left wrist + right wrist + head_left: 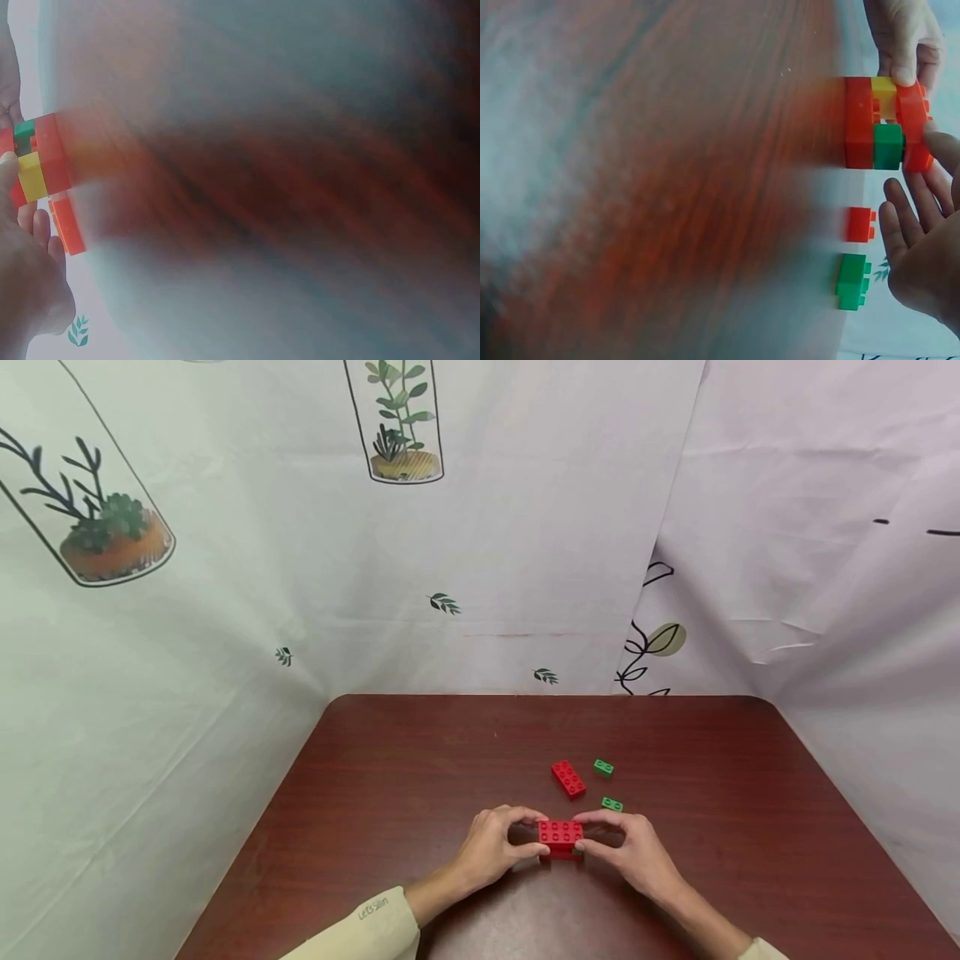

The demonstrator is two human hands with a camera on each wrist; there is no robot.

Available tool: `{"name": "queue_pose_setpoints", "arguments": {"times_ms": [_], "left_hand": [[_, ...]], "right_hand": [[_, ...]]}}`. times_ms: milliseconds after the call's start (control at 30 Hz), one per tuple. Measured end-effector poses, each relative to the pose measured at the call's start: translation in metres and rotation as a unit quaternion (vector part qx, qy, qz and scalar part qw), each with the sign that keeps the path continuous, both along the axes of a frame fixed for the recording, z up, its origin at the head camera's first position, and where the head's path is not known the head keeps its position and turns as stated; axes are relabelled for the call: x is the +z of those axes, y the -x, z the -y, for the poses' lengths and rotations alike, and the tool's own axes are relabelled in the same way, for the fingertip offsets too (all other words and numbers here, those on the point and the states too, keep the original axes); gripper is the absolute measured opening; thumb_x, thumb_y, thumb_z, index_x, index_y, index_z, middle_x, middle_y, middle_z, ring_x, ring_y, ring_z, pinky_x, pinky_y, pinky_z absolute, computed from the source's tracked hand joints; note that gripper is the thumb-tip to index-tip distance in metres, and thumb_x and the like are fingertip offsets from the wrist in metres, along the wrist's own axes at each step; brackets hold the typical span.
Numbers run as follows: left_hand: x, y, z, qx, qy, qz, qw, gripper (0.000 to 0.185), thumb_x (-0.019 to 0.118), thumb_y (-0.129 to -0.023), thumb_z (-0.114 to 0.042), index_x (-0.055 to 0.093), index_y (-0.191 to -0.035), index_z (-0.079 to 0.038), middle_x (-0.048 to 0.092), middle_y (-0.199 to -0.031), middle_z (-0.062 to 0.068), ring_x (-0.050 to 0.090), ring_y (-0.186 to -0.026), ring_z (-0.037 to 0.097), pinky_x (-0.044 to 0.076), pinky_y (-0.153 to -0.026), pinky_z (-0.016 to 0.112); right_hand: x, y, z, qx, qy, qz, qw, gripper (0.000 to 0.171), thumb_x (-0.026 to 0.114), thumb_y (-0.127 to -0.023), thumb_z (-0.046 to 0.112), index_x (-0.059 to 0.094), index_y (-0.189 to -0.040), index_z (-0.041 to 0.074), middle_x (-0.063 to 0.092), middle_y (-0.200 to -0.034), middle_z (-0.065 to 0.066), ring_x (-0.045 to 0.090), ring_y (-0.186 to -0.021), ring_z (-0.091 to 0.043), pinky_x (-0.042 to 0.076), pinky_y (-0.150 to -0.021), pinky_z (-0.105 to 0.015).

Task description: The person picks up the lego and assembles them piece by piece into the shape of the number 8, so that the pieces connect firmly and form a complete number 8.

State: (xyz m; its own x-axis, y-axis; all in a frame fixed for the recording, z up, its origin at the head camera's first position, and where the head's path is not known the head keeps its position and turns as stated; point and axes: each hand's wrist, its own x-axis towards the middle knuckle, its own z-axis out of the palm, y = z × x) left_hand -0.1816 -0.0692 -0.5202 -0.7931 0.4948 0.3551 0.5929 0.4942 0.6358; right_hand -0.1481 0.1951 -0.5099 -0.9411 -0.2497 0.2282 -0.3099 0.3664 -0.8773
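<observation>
Pale sleeve (367, 922) at the near edge carries small lettering, seemingly "LetsSlim"; both hands meet over the tabletop (420, 760), left hand (491, 847) and right hand (633, 852) pinching the ends of the brick stack (559, 835); it looks partly built, red layers sandwiching yellow and green; a red brick (567, 778) and two green bricks (603, 767) lie loose just beyond.

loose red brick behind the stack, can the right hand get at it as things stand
Probably yes. The loose red brick lies in the open on the table, just beyond the right hand; nothing blocks it. But that hand now holds the brick stack with the left hand.
</observation>
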Motion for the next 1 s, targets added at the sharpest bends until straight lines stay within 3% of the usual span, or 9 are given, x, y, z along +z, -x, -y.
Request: {"name": "queue_pose_setpoints", "arguments": {"times_ms": [267,500,767,1000], "left_hand": [[-0.0016,0.0006,-0.0004,-0.003,0.0,-0.015,0.9999,0.034,0.091,-0.086,-0.032,0.08,-0.116,-0.02,0.079,-0.103,-0.006,0.072,-0.096,0.01,0.055,-0.084,0.03],[-0.0001,0.0008,-0.0008,-0.001,-0.001,-0.005,1.0,0.035,0.092,-0.085,-0.031,0.08,-0.117,-0.02,0.078,-0.105,-0.01,0.071,-0.097,0.009,0.055,-0.084,0.029],[0.003,-0.0007,-0.0022,-0.003,0.004,0.002,1.0,0.034,0.091,-0.086,-0.031,0.08,-0.116,-0.019,0.078,-0.105,-0.01,0.071,-0.097,0.01,0.055,-0.085,0.029],[0.0025,-0.0008,-0.001,-0.001,-0.002,0.006,1.0,0.033,0.091,-0.087,-0.03,0.08,-0.116,-0.02,0.078,-0.107,-0.012,0.07,-0.099,0.006,0.056,-0.086,0.03]], "right_hand": [[0.0001,0.0005,-0.0009,0.006,-0.009,-0.018,1.0,0.028,0.089,-0.088,0.016,0.08,-0.114,0.01,0.079,-0.106,-0.003,0.077,-0.095,-0.017,0.061,-0.077,-0.028],[0.0006,0.0021,-0.0018,0.022,-0.006,-0.019,1.0,0.029,0.088,-0.088,0.014,0.079,-0.115,0.008,0.079,-0.108,-0.004,0.077,-0.094,-0.018,0.061,-0.081,-0.03],[0.0004,0.0011,-0.0024,0.012,-0.028,-0.038,0.999,0.027,0.089,-0.088,0.016,0.08,-0.113,0.011,0.079,-0.105,0.0,0.076,-0.091,-0.013,0.061,-0.077,-0.03],[-0.0025,0.0027,-0.0025,0.034,0.003,-0.021,0.999,0.03,0.087,-0.089,0.014,0.078,-0.117,0.007,0.078,-0.108,-0.005,0.076,-0.095,-0.014,0.06,-0.079,-0.027]]}}
